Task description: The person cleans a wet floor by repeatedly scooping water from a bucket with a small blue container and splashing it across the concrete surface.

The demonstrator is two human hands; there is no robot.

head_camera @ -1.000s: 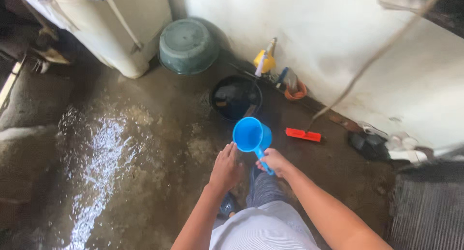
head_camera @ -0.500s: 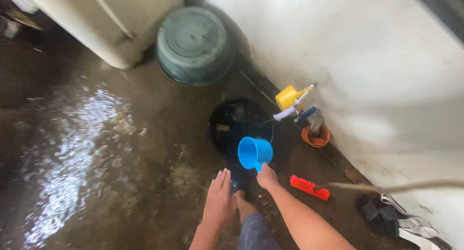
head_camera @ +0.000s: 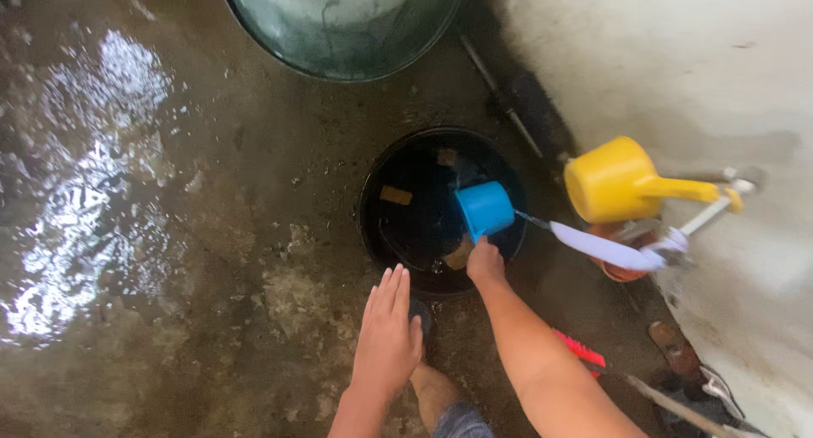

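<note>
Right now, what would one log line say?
right hand: grips blue dipper inside black bucket | left hand: open, empty | floor: wet

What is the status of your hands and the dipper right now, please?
Right hand grips blue dipper inside black bucket. Left hand open, empty. Yellow dipper alongside.

Soft daylight fills the scene, brightest on the white plastered wall (head_camera: 677,57) at right, which is nearly washed out. The wet grey concrete floor (head_camera: 212,260) throws patchy white glare at left, where water mirrors the sky. The round black water-filled basin (head_camera: 406,226) stays very dark, with little detail inside. Shadows are faint and diffuse. Slight motion blur softens the yellow plastic dipper (head_camera: 618,180) and the frame's right edge.
</note>
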